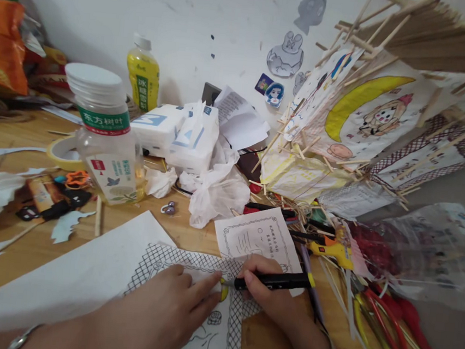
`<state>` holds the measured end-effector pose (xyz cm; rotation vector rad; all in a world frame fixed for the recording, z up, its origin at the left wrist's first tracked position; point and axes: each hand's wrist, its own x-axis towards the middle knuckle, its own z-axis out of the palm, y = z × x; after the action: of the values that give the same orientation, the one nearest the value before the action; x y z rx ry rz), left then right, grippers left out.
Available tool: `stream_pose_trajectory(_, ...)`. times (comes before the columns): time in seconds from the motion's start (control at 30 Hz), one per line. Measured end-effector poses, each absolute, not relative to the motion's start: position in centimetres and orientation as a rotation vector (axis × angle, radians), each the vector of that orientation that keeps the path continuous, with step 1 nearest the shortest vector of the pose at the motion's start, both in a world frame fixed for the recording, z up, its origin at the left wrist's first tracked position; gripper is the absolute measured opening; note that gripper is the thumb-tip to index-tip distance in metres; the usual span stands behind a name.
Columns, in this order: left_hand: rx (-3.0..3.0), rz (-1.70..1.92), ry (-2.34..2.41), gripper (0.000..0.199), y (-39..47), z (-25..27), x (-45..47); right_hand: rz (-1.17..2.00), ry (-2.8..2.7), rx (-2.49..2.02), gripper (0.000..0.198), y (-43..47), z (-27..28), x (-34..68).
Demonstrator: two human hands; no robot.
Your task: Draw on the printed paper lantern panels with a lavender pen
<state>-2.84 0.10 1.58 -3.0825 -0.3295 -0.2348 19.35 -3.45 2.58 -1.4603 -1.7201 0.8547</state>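
Beneath my hands lies a paper drawing (pixel 204 339) with a cross-hatched border and black line figures. My left hand (pixel 166 300) rests flat on it, fingers stretched toward a small yellow patch (pixel 224 291). In my right hand (pixel 272 302) is a black marker pen (pixel 283 280); its tip is at the yellow patch, close to my left index finger. Whether the tip touches the paper I cannot tell. Just beyond my right hand is a small sheet with a wavy border and handwriting (pixel 247 231). A large white sheet (pixel 71 268) extends under my left forearm.
Stick-framed paper lanterns (pixel 361 115) stand at the right. Red-handled scissors (pixel 385 321) and a yellow glue gun (pixel 334 251) lie below them. A clear bottle (pixel 109 151), tape roll (pixel 64 151), tissue packs (pixel 193 135) and crumpled plastic (pixel 220 190) occupy the back and left.
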Motion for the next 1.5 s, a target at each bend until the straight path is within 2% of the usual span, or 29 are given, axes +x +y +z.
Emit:
stream_pose_trajectory(0.17,-3.096,-0.256,-0.345,0.036,0.14,1.84,-2.82,0.885,-1.708,-1.463,0.022,-3.47,2.69,19.34)
stream_pose_trajectory(1.5,-3.094,-0.244,-0.329,0.037,0.17,1.67,-2.75,0.895,-1.699,-1.454,0.019,-3.37,2.44,19.53)
